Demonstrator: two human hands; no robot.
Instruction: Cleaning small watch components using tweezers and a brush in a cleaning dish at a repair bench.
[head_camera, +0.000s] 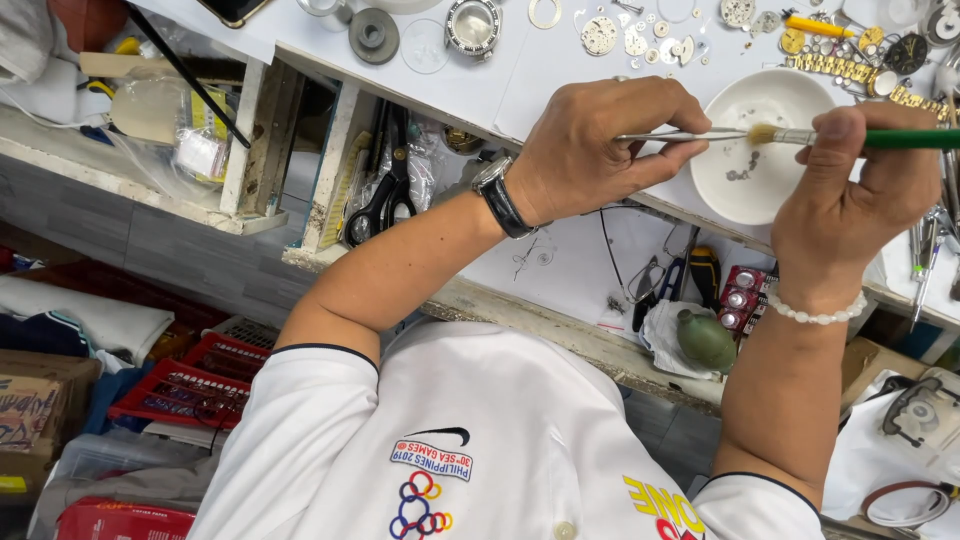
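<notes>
Over the bowl: both hands meet above a small white bowl on the white work surface.
Left hand: the left hand, a wristwatch on its wrist, fingers pressed together on slim metal tweezers.
Tweezers: level, tips pointing toward the other hand, meeting the bristles; whether a part sits between the tips is too small to tell.
Right hand: the right hand, a white bead bracelet on its wrist, thumb and fingers pinching a green-handled brush.
Brush: level, pale bristles at the tweezer tips, above the bowl's upper rim.
Bowl contents: a few tiny dark bits on its floor.
Far bench: a watch case, small gears and rings, a gold metal watch band, well apart from the bowl.
Near shelf: black scissors in an open compartment left of the left forearm; a green rubber bulb blower between the forearms.
</notes>
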